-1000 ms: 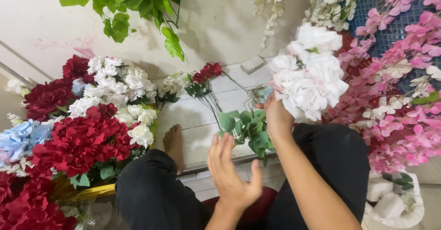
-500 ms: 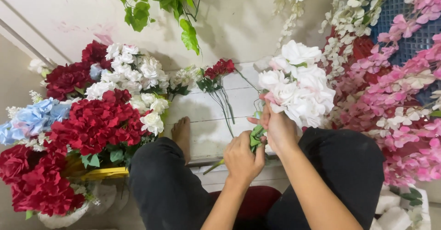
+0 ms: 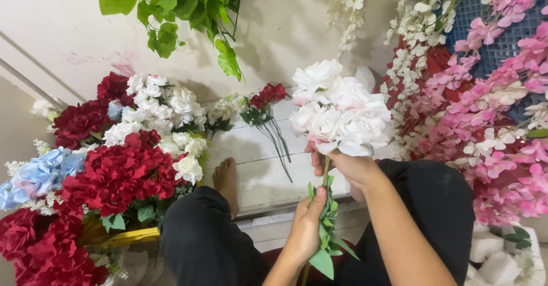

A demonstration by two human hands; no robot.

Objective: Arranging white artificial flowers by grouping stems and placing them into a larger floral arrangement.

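The right hand (image 3: 342,163) is raised in front of the seated person's knees, its forearm slanting up from the lower right edge, fingers curled shut round the top of a green stem just beneath a bunch of white artificial flowers (image 3: 339,112). The blooms sit directly above that fist, facing up toward the camera. The left hand (image 3: 305,232) comes up from the bottom centre, wrist bent slightly, and is closed on the lower part of the same stem, with its thumb pressed along the stem's leaves (image 3: 326,234), which spill out below and to the right of the fingers. The two hands are stacked, right above left, near each other with a short stretch of stem showing between them. Both legs in black trousers (image 3: 200,234) are bent, and a bare foot (image 3: 226,180) rests on a white plank floor (image 3: 257,166). On that floor just left of the bouquet lies a small sprig of red flowers (image 3: 267,97). Farther left stands a mass of red, white and blue blooms (image 3: 114,160); pink and white blossom sprays (image 3: 485,120) fill the right side, and green leafy vines (image 3: 182,6) hang overhead.
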